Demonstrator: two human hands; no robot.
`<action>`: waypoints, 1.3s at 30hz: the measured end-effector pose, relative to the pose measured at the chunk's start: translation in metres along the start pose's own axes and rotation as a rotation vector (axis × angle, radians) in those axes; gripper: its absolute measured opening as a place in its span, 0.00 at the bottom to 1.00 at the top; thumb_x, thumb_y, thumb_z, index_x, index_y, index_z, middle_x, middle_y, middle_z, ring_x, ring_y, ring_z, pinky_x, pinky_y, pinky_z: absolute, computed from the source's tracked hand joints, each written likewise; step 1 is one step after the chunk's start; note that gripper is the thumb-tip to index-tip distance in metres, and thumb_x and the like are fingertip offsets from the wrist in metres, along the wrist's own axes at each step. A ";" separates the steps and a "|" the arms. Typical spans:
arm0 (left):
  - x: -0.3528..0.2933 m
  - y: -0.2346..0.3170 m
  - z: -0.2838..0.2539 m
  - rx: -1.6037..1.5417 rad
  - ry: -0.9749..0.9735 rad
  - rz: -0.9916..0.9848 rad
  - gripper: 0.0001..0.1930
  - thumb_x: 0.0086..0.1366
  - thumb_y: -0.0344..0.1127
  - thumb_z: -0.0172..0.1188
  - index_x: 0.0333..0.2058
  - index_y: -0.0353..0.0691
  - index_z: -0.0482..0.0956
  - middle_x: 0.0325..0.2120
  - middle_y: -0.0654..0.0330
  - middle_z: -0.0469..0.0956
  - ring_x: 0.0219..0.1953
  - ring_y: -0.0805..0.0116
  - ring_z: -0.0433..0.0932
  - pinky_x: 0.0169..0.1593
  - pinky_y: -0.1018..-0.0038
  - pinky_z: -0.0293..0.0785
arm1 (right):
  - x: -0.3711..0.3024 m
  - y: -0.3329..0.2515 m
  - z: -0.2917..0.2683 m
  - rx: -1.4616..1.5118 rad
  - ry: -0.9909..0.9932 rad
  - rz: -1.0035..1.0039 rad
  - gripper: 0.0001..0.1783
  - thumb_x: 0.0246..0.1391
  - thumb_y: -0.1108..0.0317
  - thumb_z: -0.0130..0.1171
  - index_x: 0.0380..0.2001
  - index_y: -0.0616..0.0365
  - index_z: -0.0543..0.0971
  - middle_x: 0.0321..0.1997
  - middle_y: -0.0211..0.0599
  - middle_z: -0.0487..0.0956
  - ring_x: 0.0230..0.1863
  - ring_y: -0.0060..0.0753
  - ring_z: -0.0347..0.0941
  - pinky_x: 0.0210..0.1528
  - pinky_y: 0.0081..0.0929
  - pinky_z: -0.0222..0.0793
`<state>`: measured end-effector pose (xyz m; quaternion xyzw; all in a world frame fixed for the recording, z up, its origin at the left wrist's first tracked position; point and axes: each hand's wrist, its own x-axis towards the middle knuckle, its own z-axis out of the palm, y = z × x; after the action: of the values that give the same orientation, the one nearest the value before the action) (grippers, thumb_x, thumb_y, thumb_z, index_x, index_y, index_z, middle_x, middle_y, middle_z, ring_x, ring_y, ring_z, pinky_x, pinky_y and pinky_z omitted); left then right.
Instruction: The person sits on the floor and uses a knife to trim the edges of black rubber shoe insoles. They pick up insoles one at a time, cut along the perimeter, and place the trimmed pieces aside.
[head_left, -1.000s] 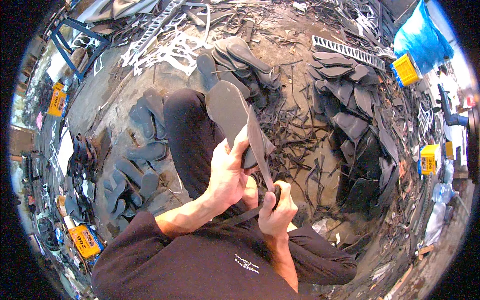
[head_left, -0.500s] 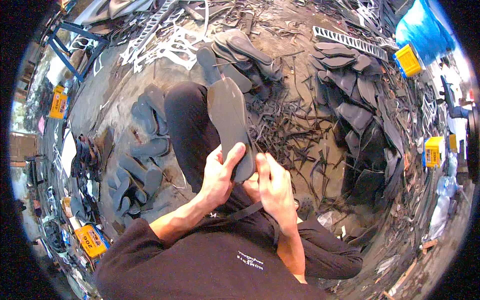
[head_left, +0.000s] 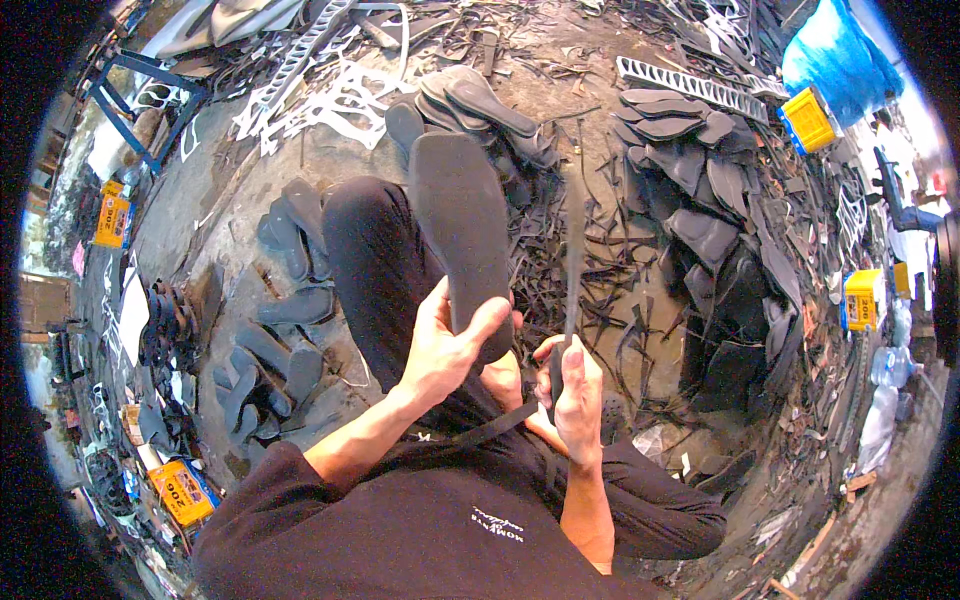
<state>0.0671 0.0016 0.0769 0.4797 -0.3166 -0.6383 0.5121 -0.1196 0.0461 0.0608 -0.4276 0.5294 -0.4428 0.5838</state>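
My left hand [head_left: 440,345] grips the near end of a dark grey shoe sole [head_left: 462,220], thumb on top. The sole's long face is turned up, and its far end reaches past my bent knee. To its right, my right hand [head_left: 577,400] is closed round the handle of a long, thin-bladed knife [head_left: 573,265]. The blade points away from me, apart from the sole and smeared by motion. Beyond the held sole lies a pile of similar soles [head_left: 475,100].
Loose soles [head_left: 290,305] lie on the floor at left. Dark thin offcuts [head_left: 610,280] litter the ground at right, beside a heap of dark sheet pieces [head_left: 710,240]. White cut-out scraps [head_left: 350,105] lie farther off. Yellow boxes [head_left: 808,120] stand around the edges.
My right hand has moved right and slightly down from the sole's edge, and the knife now shows clear of it. The sole has turned in my left hand, showing a broader face.
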 end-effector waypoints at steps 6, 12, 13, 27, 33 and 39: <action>0.008 -0.023 0.015 1.013 -0.002 0.633 0.31 0.41 0.21 0.77 0.44 0.39 0.70 0.48 0.49 0.73 0.52 0.43 0.74 0.56 0.58 0.75 | 0.000 -0.010 -0.001 0.602 0.423 -0.154 0.34 0.67 0.52 0.68 0.66 0.58 0.68 0.29 0.25 0.74 0.20 0.17 0.63 0.23 0.23 0.61; -0.009 -0.033 0.028 0.897 -0.161 0.634 0.32 0.42 0.27 0.81 0.45 0.40 0.72 0.51 0.48 0.71 0.57 0.44 0.71 0.60 0.55 0.73 | 0.013 -0.019 -0.046 0.520 0.630 0.017 0.25 0.66 0.61 0.68 0.59 0.57 0.71 0.19 0.26 0.69 0.15 0.20 0.62 0.22 0.28 0.62; -0.010 -0.033 0.028 0.870 -0.180 0.616 0.32 0.43 0.28 0.81 0.45 0.40 0.72 0.51 0.48 0.71 0.57 0.44 0.71 0.60 0.55 0.73 | 0.014 -0.019 -0.047 0.536 0.642 0.019 0.22 0.67 0.62 0.66 0.57 0.57 0.72 0.18 0.26 0.68 0.15 0.20 0.61 0.22 0.27 0.62; 0.007 -0.045 -0.015 0.088 -0.285 -0.225 0.13 0.74 0.44 0.68 0.35 0.41 0.80 0.26 0.70 0.78 0.30 0.80 0.74 0.36 0.76 0.71 | 0.019 0.023 -0.076 0.328 0.718 0.175 0.21 0.72 0.53 0.59 0.55 0.59 0.78 0.41 0.35 0.82 0.20 0.19 0.63 0.22 0.23 0.63; 0.041 0.079 -0.128 -0.001 0.418 0.336 0.13 0.74 0.43 0.67 0.38 0.40 0.78 0.31 0.59 0.81 0.35 0.61 0.86 0.41 0.66 0.81 | 0.022 0.052 -0.079 0.422 0.614 0.228 0.21 0.69 0.54 0.60 0.56 0.57 0.78 0.44 0.35 0.80 0.23 0.19 0.62 0.23 0.23 0.62; -0.015 -0.006 -0.413 -0.232 1.065 0.329 0.31 0.79 0.45 0.57 0.72 0.36 0.61 0.63 0.47 0.75 0.67 0.52 0.74 0.68 0.62 0.72 | 0.035 0.038 -0.089 0.518 0.543 0.180 0.16 0.71 0.59 0.60 0.55 0.55 0.79 0.36 0.35 0.81 0.21 0.21 0.67 0.22 0.24 0.66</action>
<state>0.4517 0.0534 -0.0641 0.6202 -0.0131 -0.2511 0.7431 -0.2041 0.0186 0.0089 -0.0851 0.5709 -0.6059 0.5475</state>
